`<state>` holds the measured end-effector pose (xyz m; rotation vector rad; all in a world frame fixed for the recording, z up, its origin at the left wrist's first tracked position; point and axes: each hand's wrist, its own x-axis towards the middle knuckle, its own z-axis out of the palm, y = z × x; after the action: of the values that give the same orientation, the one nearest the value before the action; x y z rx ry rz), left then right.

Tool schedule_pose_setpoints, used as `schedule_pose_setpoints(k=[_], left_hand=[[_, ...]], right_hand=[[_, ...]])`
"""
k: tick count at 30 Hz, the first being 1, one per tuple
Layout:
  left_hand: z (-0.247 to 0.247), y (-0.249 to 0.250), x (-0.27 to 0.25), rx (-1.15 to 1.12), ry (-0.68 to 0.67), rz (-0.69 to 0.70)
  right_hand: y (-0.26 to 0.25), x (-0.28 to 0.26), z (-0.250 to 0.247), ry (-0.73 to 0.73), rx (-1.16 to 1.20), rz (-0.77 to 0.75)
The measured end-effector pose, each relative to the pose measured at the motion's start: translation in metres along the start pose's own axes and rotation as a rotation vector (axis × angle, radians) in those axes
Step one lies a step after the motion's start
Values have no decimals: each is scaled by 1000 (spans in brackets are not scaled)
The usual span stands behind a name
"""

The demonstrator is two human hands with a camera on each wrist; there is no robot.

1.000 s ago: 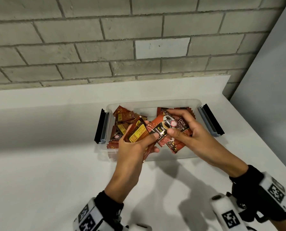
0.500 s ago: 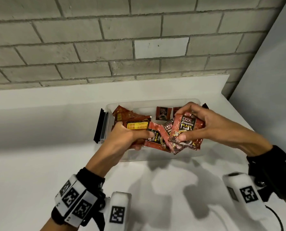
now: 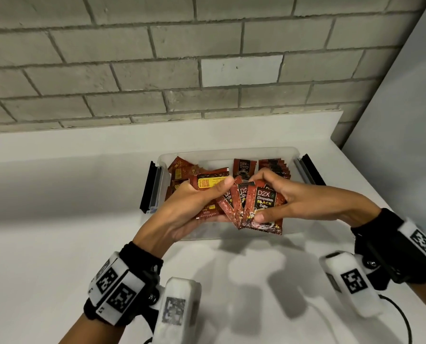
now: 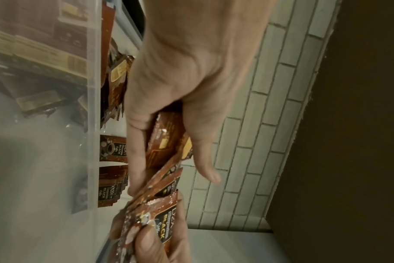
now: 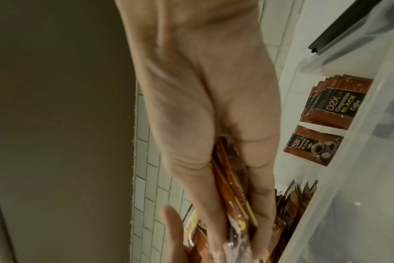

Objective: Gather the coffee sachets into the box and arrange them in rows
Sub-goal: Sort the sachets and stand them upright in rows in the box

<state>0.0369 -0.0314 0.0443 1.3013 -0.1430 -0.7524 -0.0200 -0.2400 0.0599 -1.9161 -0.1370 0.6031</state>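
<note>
Gripping both hands point(image 3: 231, 207) around red sachets point(image 3: 264, 207) labelled "D2X BLACK Coffee" above box point(image 3: 231, 153).

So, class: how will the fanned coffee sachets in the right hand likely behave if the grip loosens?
The fanned sachets look thin and glossy, so probably slippery. They already splay in the right hand, so likely to slide apart. Flat, so unlikely to roll.

The left hand point(image 3: 182, 209) covers most of its sachets point(image 3: 208, 184). In the left wrist view the box wall point(image 4: 93, 106) blurs the sachets behind; the frame's bottom edge cuts the right hand point(image 4: 160, 245).
</note>
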Motion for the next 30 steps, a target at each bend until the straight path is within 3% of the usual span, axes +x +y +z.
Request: schedule_pose_setpoints(k=[5, 13, 17, 19, 25, 27, 30], left_hand=[[-1, -8, -3, 35, -154, 28], [8, -20, -6, 2, -169, -16], [17, -28, -8, 98, -141, 52], [18, -33, -7, 81, -103, 82], [13, -35, -3, -182, 30, 111], [15, -35, -1, -224, 69, 127], [18, -35, -1, -248, 63, 108]], right_hand=[[-1, 2, -4, -43, 5, 15], [-8, 10, -6, -129, -91, 26], [-13, 14, -1, -151, -152, 34], [-16, 14, 0, -67, -147, 37], [-6, 18, 19, 494, -373, -165], [0, 18, 30, 526, -410, -263], [4, 19, 35, 416, -323, -330]])
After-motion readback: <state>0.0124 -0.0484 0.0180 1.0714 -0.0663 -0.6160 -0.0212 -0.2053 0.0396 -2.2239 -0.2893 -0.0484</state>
